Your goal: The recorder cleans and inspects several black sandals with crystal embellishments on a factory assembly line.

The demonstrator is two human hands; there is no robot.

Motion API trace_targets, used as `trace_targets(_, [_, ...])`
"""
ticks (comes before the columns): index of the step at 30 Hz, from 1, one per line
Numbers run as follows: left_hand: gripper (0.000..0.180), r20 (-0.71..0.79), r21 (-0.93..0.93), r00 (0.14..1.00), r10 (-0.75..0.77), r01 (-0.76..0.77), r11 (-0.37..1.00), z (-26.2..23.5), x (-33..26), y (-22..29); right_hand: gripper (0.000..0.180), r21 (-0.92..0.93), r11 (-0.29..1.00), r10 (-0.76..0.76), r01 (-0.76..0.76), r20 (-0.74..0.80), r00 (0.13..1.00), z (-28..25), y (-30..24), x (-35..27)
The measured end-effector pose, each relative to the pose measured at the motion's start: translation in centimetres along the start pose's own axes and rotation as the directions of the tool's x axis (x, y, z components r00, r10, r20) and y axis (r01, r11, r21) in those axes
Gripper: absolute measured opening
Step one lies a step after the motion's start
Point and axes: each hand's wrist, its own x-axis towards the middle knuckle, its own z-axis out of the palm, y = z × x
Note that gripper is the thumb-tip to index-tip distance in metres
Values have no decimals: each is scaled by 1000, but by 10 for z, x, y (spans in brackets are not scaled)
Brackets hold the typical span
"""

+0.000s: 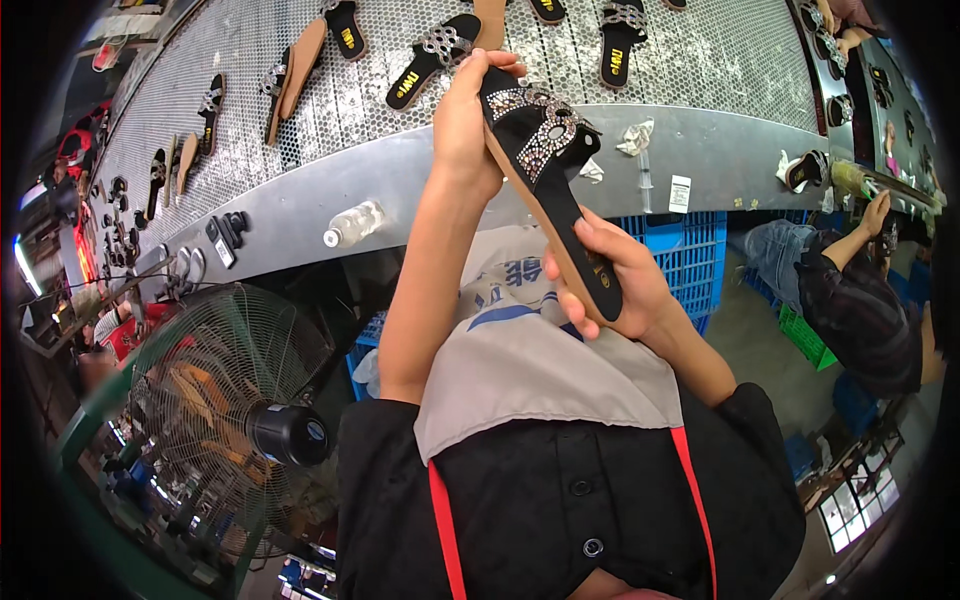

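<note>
Between my hands, in front of the bench edge, I hold a black slide sandal [545,190] with a tan sole edge and a strap covered in sparkling stones. My left hand [468,125] is closed around its toe end. At the heel, my right hand [620,275] grips the sole from the side, thumb on top and fingers beneath. The sandal is tilted, its toe pointing up and away to the left. Just past my left hand, another jewelled sandal [432,62] lies on the perforated metal surface [380,85].
Along the metal ledge [300,220] lie a clear bottle [354,224], a syringe [645,180], crumpled tissue [636,137] and a white label card [679,194]. A large fan [220,400] stands at left, blue crates [685,260] below the bench. A co-worker [850,290] works at right.
</note>
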Motion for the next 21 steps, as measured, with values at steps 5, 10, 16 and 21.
trace_targets(5, [31, -96, 35, 995, -23, 27, 999, -9, 2, -9, 30, 120, 993, 11, -14, 32, 999, -8, 4, 2])
trace_targets(10, [38, 45, -49, 999, 13, -11, 999, -9, 3, -12, 48, 226, 973, 35, -51, 71, 997, -1, 6, 5])
trace_targets(16, [42, 294, -324, 953, 74, 26, 946, -24, 16, -17, 67, 61, 997, -36, 36, 3, 999, 11, 9, 13])
trace_targets(21, [47, 416, -480, 901, 124, 102, 872, -22, 29, -22, 62, -105, 990, -100, 99, -10, 995, 6, 8, 22])
